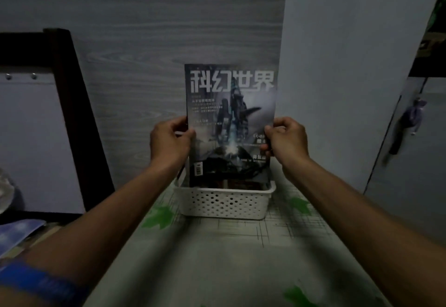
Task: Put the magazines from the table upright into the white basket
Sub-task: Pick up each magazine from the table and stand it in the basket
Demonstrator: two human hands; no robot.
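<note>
The magazine (230, 123) stood upright, its lower edge already inside the white basket (224, 201) at the far end of the worktop (217, 253). The left hand (169, 141) pinched its left edge and the right hand (286, 139) its right edge, both closed on it. It seemed light, thin and floppy, with a glossy cover, so holding both side edges probably kept it from bending.

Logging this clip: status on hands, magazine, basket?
Left hand and right hand pinch the magazine by its side edges. Upright, lower edge inside white basket. Nothing blocking.
</note>
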